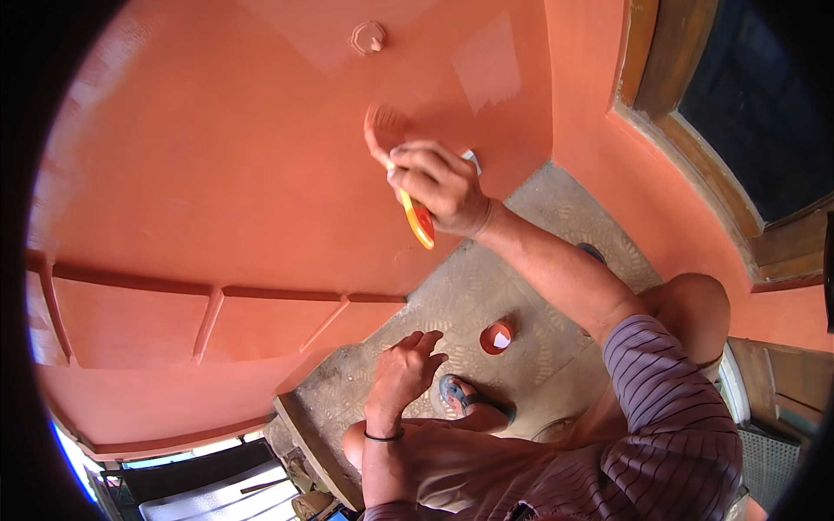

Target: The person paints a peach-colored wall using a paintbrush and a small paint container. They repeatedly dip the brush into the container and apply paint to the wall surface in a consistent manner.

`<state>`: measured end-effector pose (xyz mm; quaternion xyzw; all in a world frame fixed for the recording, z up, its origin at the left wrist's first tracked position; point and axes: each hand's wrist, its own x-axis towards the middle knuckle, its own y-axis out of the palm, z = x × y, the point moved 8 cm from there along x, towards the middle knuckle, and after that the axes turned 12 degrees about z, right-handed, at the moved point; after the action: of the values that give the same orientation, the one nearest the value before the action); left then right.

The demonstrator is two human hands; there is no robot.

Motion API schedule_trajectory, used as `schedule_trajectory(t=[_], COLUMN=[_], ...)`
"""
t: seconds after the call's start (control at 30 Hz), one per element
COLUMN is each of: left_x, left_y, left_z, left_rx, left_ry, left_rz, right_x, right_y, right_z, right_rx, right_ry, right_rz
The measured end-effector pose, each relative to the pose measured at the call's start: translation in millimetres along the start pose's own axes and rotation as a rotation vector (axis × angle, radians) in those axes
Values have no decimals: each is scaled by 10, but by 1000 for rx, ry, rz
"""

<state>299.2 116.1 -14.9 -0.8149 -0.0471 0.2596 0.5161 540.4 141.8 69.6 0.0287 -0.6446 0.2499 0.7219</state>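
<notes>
My right hand (pixel 440 189) grips a paintbrush (pixel 418 221) by its yellow and orange handle. The bristles, coated in reddish paint, touch the orange-red wall (pixel 228 182), where a darker streak shows beside them. Over my knee my left hand (pixel 402 368) hangs with its fingers apart and holds nothing; a thin dark band circles that wrist. A small red paint container (pixel 496 338) with a bright patch inside stands on the patterned floor, between my left hand and my right forearm.
A round fitting (pixel 368 38) sticks out of the upper wall. Wood-framed dark glass (pixel 756 111) is set in the adjoining wall at right. Raised ledges (pixel 130 280) cross the wall at left. My sandalled foot (pixel 459 394) rests on the tile floor (pixel 547 260). A small pale item shows behind my right hand.
</notes>
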Motion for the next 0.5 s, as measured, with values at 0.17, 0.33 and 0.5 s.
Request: schedule_trajectory(t=[0.17, 0.33, 0.5], left_x=[-55, -77, -174], left_y=[52, 57, 82], left_z=[2, 68, 151], left_rx=[-14, -4, -19], left_ry=[24, 10, -24], left_rz=[-4, 5, 2], right_x=[-123, -48, -203], right_y=[-118, -681, -1167], right_z=[-260, -1405, -1727], right_rx=[464, 429, 140], right_ry=[51, 323, 521], right_rz=[1, -120, -322])
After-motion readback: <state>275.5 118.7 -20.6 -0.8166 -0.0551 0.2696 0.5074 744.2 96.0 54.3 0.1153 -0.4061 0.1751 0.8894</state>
